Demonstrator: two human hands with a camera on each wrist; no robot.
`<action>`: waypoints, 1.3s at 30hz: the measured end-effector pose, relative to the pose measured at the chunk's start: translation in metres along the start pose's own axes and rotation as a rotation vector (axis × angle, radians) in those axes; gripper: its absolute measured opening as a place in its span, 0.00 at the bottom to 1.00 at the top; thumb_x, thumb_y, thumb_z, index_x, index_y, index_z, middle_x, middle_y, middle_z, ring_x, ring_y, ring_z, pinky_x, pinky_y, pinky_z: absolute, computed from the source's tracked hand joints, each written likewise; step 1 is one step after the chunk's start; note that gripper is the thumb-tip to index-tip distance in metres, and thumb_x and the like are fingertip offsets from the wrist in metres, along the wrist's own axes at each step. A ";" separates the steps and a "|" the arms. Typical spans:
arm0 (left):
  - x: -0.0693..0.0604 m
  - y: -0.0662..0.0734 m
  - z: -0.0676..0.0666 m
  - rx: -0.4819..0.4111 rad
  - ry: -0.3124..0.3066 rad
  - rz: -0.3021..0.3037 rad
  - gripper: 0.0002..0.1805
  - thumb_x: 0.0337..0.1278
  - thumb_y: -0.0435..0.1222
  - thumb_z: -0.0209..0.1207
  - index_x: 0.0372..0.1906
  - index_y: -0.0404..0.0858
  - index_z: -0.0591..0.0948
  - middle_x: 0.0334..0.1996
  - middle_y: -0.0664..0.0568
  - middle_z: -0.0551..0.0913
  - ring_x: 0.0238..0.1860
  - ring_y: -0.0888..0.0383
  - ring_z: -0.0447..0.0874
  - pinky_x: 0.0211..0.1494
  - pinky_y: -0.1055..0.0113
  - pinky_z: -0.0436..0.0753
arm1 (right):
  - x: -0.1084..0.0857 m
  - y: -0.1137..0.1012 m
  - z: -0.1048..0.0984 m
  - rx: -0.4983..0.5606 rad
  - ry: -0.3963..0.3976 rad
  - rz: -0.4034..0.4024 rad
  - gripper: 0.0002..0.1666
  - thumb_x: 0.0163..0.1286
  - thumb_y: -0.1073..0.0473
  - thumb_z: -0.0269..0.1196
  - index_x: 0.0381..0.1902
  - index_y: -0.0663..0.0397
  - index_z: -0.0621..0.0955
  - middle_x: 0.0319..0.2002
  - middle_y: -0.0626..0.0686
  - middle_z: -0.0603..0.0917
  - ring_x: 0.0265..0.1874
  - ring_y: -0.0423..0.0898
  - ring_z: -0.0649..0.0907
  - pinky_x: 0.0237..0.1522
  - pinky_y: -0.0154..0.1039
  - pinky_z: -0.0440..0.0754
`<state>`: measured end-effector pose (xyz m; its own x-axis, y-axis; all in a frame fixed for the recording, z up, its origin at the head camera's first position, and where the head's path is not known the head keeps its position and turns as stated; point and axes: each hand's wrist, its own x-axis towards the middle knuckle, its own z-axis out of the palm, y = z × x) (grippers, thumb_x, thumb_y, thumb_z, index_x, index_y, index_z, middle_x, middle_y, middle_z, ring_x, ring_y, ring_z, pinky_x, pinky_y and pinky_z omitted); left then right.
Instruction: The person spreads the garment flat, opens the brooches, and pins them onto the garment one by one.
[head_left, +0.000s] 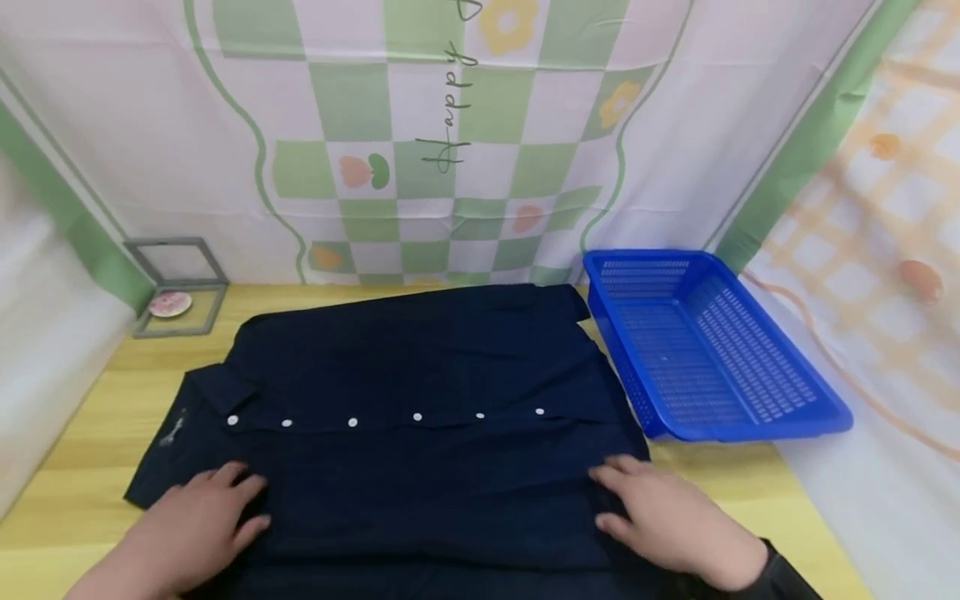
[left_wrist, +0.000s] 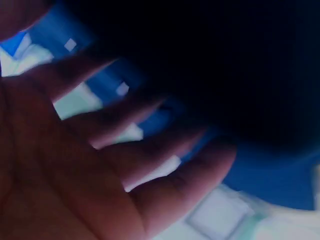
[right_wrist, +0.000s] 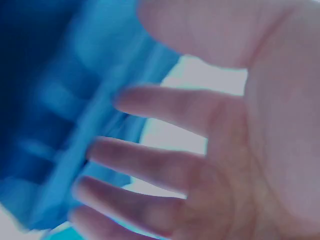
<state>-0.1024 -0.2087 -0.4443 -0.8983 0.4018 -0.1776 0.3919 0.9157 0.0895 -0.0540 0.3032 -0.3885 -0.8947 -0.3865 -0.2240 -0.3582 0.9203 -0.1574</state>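
A dark navy shirt (head_left: 420,475) lies spread on the table, collar (head_left: 220,387) to the left, a row of white buttons running across it. My left hand (head_left: 198,529) is over the shirt near the collar end, fingers spread; in the left wrist view its fingers (left_wrist: 187,192) look extended against the dark cloth. Over the hem end at the right is my right hand (head_left: 667,517), its fingers (right_wrist: 150,165) fairly straight in the right wrist view, with blurred cloth (right_wrist: 65,100) beyond the tips. Neither hand shows cloth pinched. The shirt's near edge runs out of the head view.
A blue plastic basket (head_left: 757,429) stands right of the shirt, close to its hem. At the back left sits a grey frame (head_left: 217,312) with a small pink-and-white round item (head_left: 170,304). Patterned curtains (head_left: 352,225) hang behind the yellow wood-look table (head_left: 67,467).
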 end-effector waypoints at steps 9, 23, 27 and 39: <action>0.080 0.009 -0.039 -0.014 -0.093 -0.119 0.46 0.61 0.64 0.57 0.76 0.42 0.63 0.73 0.26 0.52 0.64 0.12 0.46 0.52 0.22 0.63 | 0.103 -0.007 -0.012 0.047 -0.033 0.223 0.59 0.60 0.35 0.70 0.80 0.44 0.54 0.76 0.69 0.49 0.69 0.77 0.54 0.57 0.77 0.61; 0.116 -0.019 -0.057 -0.017 -0.078 -0.122 0.43 0.67 0.57 0.56 0.74 0.31 0.63 0.70 0.22 0.54 0.66 0.19 0.51 0.60 0.27 0.61 | 0.186 0.023 -0.041 -0.008 0.036 0.259 0.48 0.70 0.34 0.59 0.75 0.58 0.64 0.71 0.70 0.64 0.68 0.68 0.65 0.64 0.65 0.65; 0.140 -0.032 -0.060 -0.127 -0.141 -0.176 0.47 0.67 0.57 0.56 0.78 0.35 0.55 0.73 0.22 0.44 0.68 0.17 0.41 0.61 0.24 0.55 | 0.218 0.039 -0.040 0.031 0.018 0.298 0.51 0.72 0.34 0.56 0.81 0.51 0.50 0.77 0.68 0.46 0.72 0.71 0.51 0.66 0.69 0.55; 0.153 -0.048 -0.064 -0.233 -0.244 -0.217 0.59 0.55 0.62 0.64 0.79 0.36 0.49 0.73 0.23 0.38 0.65 0.13 0.38 0.60 0.21 0.51 | 0.245 0.056 -0.064 0.038 -0.181 0.424 0.48 0.76 0.31 0.45 0.80 0.55 0.50 0.76 0.71 0.43 0.75 0.66 0.42 0.69 0.64 0.53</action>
<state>-0.2713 -0.1916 -0.4125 -0.8706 0.2157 -0.4422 0.1172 0.9638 0.2395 -0.3104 0.2635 -0.3902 -0.8978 0.0165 -0.4402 0.0427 0.9978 -0.0497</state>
